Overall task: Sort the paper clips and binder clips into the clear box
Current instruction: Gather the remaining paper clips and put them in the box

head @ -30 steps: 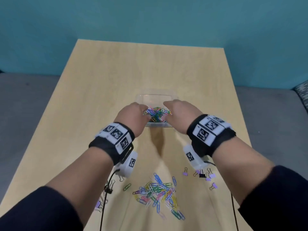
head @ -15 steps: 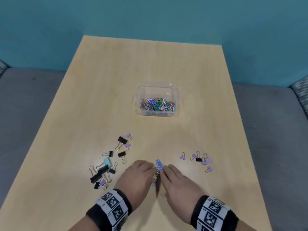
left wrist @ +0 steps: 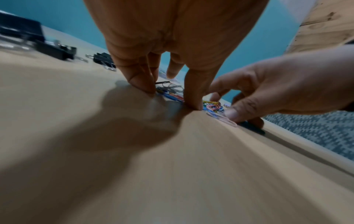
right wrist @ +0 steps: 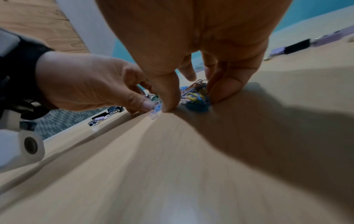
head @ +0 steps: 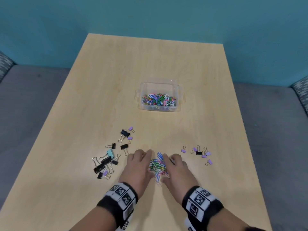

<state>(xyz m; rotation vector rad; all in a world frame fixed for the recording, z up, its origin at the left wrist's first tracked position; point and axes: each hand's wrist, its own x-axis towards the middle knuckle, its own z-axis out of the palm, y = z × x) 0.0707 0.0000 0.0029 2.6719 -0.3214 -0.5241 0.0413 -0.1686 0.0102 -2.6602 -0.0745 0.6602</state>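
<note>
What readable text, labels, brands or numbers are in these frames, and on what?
None readable in any view.
Left wristband: black-and-white square code markers only, no letters or digits.
Right wristband: the same kind of markers; nothing legible.
Clear box, paper clips, binder clips and table: no print visible.

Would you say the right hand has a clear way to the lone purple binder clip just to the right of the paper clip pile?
Probably yes. The right hand rests beside the paper clip pile, and only bare table lies between it and the purple binder clip.
</note>
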